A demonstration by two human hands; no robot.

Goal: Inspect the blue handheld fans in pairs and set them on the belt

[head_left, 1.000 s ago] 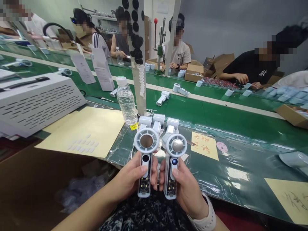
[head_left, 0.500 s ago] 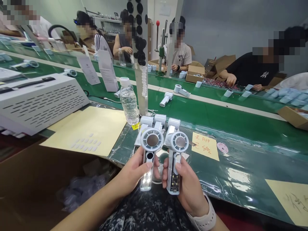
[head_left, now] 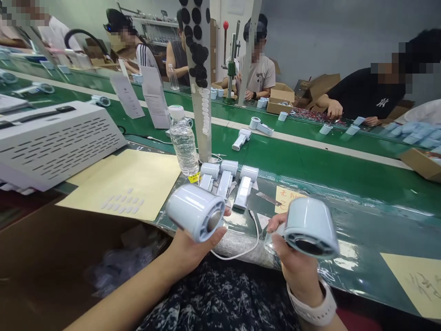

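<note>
My left hand (head_left: 195,250) is wrapped round a pale blue handheld fan (head_left: 191,209), its round head tilted towards the right and its handle mostly hidden. Further right, my right hand (head_left: 298,269) grips a second handheld fan (head_left: 310,220), whose head is turned so the grille points down towards me. Both fans are held up over the bench's near edge. Just beyond them, three more handheld fans (head_left: 245,186) lie side by side on the green bench. A white cable (head_left: 257,230) curves across the bench between my hands.
A water bottle (head_left: 184,142) stands beside a metal post (head_left: 203,119). Yellow paper (head_left: 144,161) with small white pieces lies left, near a white vented machine (head_left: 69,142). Fans (head_left: 241,139) lie on the green conveyor (head_left: 292,156). Several people work across it. An open carton (head_left: 41,257) stands lower left.
My hands have moved apart, the right one further right. Both fans have been turned, so their heads now show from the side and the lit and dark handle fronts are out of sight.
</note>
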